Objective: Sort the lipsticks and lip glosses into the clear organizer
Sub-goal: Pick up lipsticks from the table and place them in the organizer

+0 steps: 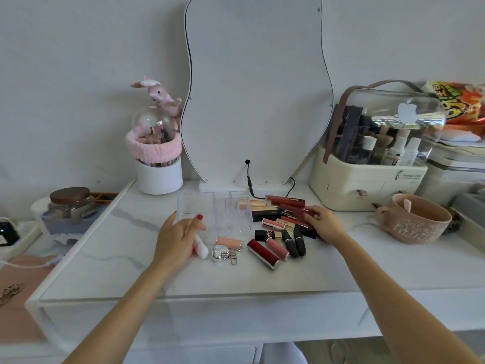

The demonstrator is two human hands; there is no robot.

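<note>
The clear organizer (231,214) stands on the white marble tabletop (183,274) in front of the mirror, and its compartments look empty. My left hand (175,237) holds its front left corner between thumb and fingers, with a white tube (201,249) lying under the palm. My right hand (324,224) rests on a pile of red lip glosses (284,200) and black boxes to the right of the organizer; its grip is unclear. In front lie a peach lipstick (228,243), a dark red lipstick (263,254), a pink gloss (277,248) and two black lipsticks (294,243).
A silver heart keychain (221,253) lies among the lipsticks. Behind stand a wavy mirror (257,101) with a black cable (249,185), a white cup with a pink headband (160,177) and a cream cosmetics case (367,190). A pink mug (420,222) sits to the right, a jar (70,206) to the left.
</note>
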